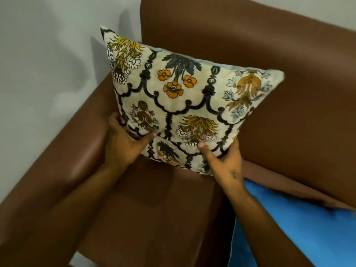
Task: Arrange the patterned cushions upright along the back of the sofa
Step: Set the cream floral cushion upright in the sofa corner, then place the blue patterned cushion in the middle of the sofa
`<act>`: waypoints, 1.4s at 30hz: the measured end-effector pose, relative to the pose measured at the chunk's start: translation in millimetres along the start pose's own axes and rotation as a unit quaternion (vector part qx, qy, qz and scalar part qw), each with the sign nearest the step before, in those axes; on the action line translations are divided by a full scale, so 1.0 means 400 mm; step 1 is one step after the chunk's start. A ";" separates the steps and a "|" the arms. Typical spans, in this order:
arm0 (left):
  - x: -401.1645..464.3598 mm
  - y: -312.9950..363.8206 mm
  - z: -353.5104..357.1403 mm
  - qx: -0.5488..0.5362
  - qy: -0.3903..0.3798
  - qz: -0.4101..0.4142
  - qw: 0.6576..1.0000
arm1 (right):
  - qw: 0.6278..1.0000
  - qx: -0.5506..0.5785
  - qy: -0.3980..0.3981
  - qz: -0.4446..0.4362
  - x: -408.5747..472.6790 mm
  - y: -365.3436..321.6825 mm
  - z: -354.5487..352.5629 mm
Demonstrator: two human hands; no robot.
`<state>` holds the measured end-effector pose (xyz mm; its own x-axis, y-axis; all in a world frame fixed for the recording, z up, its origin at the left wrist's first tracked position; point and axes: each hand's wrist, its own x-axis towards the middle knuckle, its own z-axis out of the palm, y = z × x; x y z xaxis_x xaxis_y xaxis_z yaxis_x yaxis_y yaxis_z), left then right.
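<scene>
A cream patterned cushion (185,97) with yellow flowers and black scrollwork stands upright in the left corner of a brown leather sofa (269,64), leaning against the backrest. My left hand (123,143) grips its lower left corner, thumb pressed on the front face. My right hand (225,160) holds the lower right edge, thumb on the front and fingers behind. The cushion's bottom edge sits at the seat (163,199), partly hidden by my hands.
The sofa's left armrest (63,160) runs beside the cushion, with a pale wall (48,54) behind it. A blue cushion (289,228) lies flat on the seat at the right, under my right forearm.
</scene>
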<state>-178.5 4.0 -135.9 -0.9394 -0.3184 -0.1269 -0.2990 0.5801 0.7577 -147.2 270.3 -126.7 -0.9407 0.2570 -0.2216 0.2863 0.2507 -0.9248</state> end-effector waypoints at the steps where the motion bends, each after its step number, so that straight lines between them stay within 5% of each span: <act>1: -0.014 -0.006 0.017 0.013 0.015 -0.010 1.000 | 1.000 -0.009 0.008 0.005 0.009 -0.001 0.015; 9: -0.197 -0.006 0.165 -0.040 0.053 -0.119 0.991 | 0.994 -0.109 -0.005 0.025 -0.042 0.076 -0.113; 13: -0.505 0.033 0.279 -0.074 -0.195 -0.204 0.957 | 0.970 -0.191 0.143 0.040 -0.261 0.216 -0.389; 16: -0.782 0.062 0.365 -0.068 -0.375 -0.158 0.911 | 0.941 -0.250 0.190 0.127 -0.455 0.354 -0.628; 18: -0.883 0.083 0.393 -0.054 -0.394 -0.119 0.910 | 0.929 -0.200 0.191 0.246 -0.552 0.429 -0.730; 21: -0.926 0.118 0.428 -0.033 -0.305 -0.126 0.943 | 0.930 -0.089 0.117 0.336 -0.653 0.541 -0.827; 24: -0.912 0.160 0.419 0.036 -0.274 -0.058 0.959 | 0.943 -0.079 0.068 0.315 -0.654 0.529 -0.846; 28: -0.815 0.254 0.327 0.038 -0.361 -0.021 0.932 | 0.940 -0.033 0.044 0.337 -0.569 0.325 -0.961; 33: -0.640 0.340 0.322 -0.121 -0.367 -0.050 0.921 | 0.929 0.339 -0.036 0.143 -0.421 0.134 -1.146; 35: -0.585 0.359 0.354 -0.140 -0.400 -0.023 0.905 | 0.960 0.256 -0.038 0.103 -0.324 0.162 -1.122; 39: -0.520 0.373 0.508 0.034 -0.366 0.092 0.925 | 0.998 -0.030 -0.045 0.044 -0.149 0.341 -1.046; 42: -0.505 0.347 0.601 -0.029 -0.358 0.111 0.927 | 0.996 -0.018 -0.057 0.062 -0.126 0.407 -1.013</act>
<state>-70.7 329.0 -158.9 -0.8532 0.3950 -0.3407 -0.0954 0.5240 0.8464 20.7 676.5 -140.8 -0.9119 0.1812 -0.3681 0.4053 0.2573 -0.8772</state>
